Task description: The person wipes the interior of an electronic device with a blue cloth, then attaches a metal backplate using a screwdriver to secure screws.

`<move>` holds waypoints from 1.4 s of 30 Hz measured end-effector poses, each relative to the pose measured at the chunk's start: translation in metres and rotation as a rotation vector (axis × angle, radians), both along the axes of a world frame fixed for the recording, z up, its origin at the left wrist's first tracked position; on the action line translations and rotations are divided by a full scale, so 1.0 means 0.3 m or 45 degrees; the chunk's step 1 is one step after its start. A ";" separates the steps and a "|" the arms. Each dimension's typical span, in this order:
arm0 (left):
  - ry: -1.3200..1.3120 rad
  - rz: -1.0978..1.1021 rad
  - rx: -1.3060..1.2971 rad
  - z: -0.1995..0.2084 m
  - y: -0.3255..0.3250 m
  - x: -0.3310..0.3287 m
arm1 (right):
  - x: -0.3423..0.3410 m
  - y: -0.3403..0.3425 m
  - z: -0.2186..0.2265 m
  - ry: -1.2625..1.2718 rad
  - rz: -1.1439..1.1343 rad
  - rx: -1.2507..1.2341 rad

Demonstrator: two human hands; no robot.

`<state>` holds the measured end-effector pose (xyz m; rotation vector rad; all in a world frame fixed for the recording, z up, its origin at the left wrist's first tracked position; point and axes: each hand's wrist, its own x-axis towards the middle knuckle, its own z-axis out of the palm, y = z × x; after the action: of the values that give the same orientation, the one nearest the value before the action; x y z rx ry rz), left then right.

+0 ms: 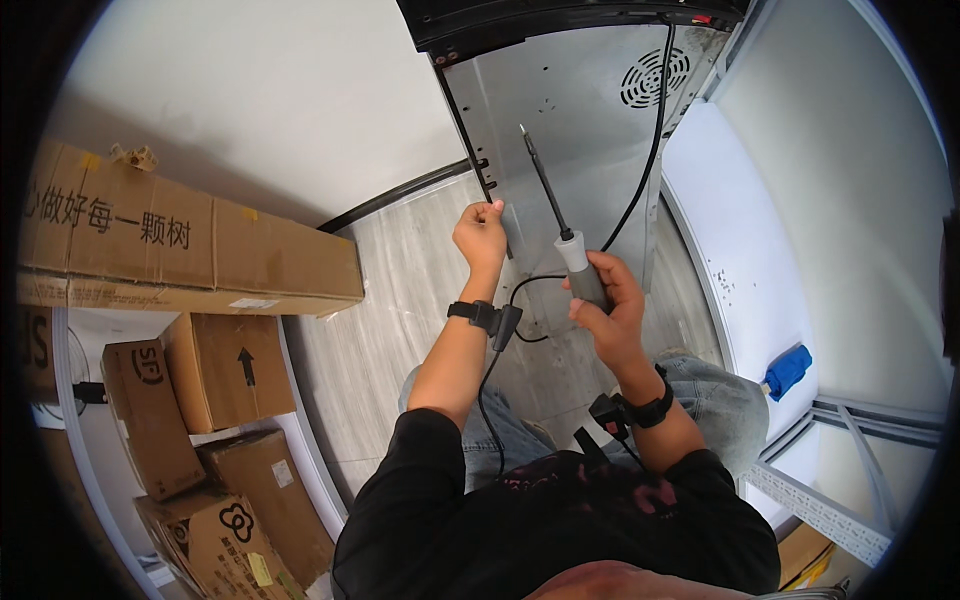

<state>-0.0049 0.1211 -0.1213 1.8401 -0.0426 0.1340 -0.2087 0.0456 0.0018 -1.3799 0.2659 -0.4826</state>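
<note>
My right hand [617, 310] is wrapped round the grey handle of a screwdriver [571, 252]. Its long dark shaft points up and slightly left, with the thin tip in front of a grey metal panel [590, 130]. The panel belongs to a tall appliance with a black top [560, 30]. My left hand [480, 238] is closed, thumb and fingers pinched together beside the panel's left edge. Whatever is between those fingertips, if anything, is too small to make out. A black cable [655, 150] hangs down the panel, passing behind my right hand.
Cardboard boxes [280, 255] stand at the left, some on a shelf. To the right are a white ledge [730, 220] with small dark bits [722, 280] scattered on it, a blue wrapped object [788, 372] and a metal rack [830, 510]. Black straps with small devices circle both wrists.
</note>
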 end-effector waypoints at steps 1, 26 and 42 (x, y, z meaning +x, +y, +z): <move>-0.007 -0.007 -0.005 -0.002 -0.002 0.000 | 0.001 -0.002 0.001 -0.020 -0.011 -0.028; 0.060 -0.066 -0.351 0.016 -0.014 -0.024 | 0.514 -0.178 0.219 -0.737 -0.153 -1.259; -0.270 -0.335 0.669 0.237 0.126 0.091 | 0.527 -0.162 0.232 -0.731 -0.183 -1.273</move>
<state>0.0223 0.1589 -0.0502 2.3142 -0.5075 0.1414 -0.0505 -0.0031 0.0715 -2.0987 -0.4161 -1.2021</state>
